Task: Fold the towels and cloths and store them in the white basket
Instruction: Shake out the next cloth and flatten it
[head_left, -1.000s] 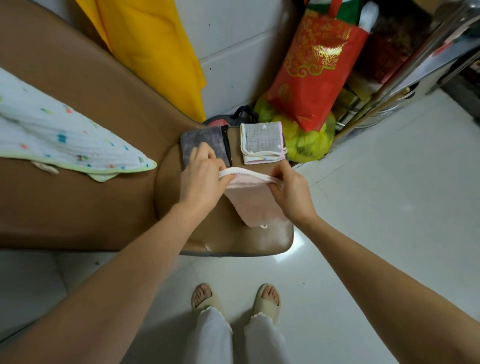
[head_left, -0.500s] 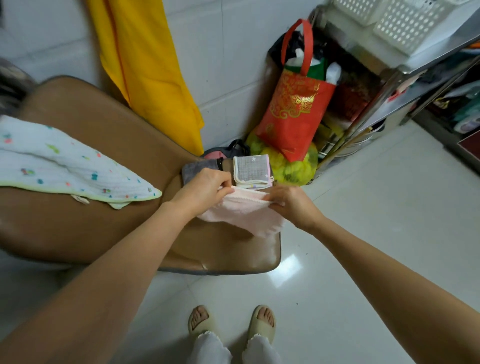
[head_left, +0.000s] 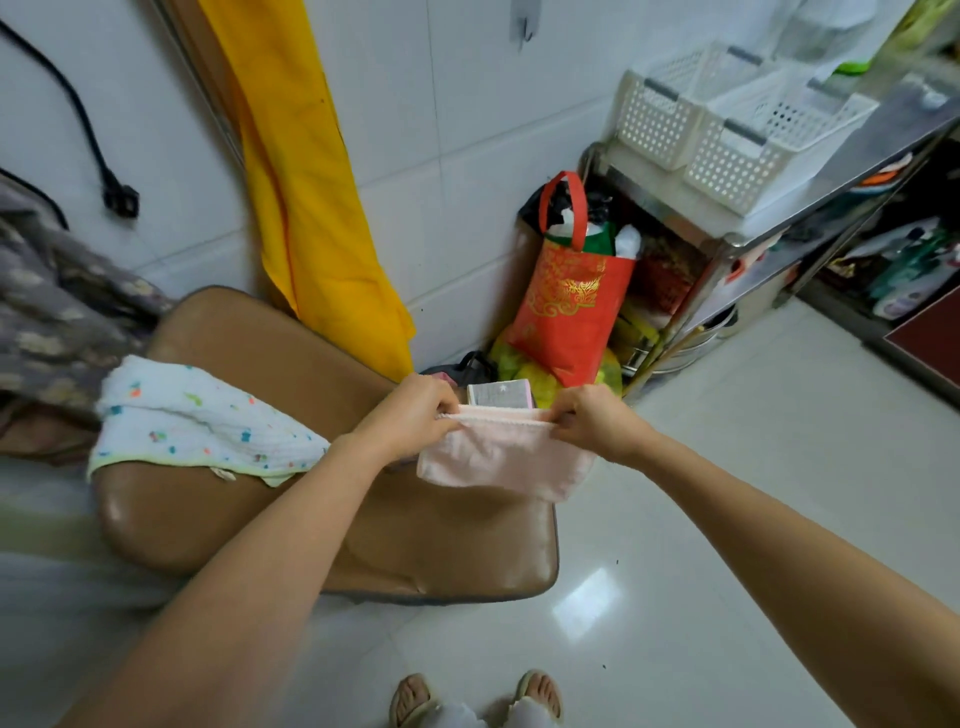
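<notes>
A small pink cloth (head_left: 498, 462) hangs folded in the air over the far end of the brown padded bench (head_left: 322, 525). My left hand (head_left: 415, 415) pinches its top left corner and my right hand (head_left: 589, 421) pinches its top right corner. Just behind the cloth a folded grey cloth with white edging (head_left: 498, 393) lies on the bench; the dark grey cloth beside it is hidden by my left hand. A white towel with coloured spots (head_left: 197, 421) lies unfolded on the bench to the left. White perforated baskets (head_left: 727, 135) stand on the metal shelf at upper right.
A yellow cloth (head_left: 306, 192) hangs on the tiled wall. A red bag (head_left: 569, 306) and yellow-green bags stand in the corner by the metal shelf rack (head_left: 810, 208). A grey patterned blanket (head_left: 47, 312) lies at far left. My feet in slippers (head_left: 475, 699) stand on the white floor.
Both hands lifted the pink cloth off the bench and now hold it stretched in the air. The camera tilted up, bringing the white baskets and the shelf top into view.
</notes>
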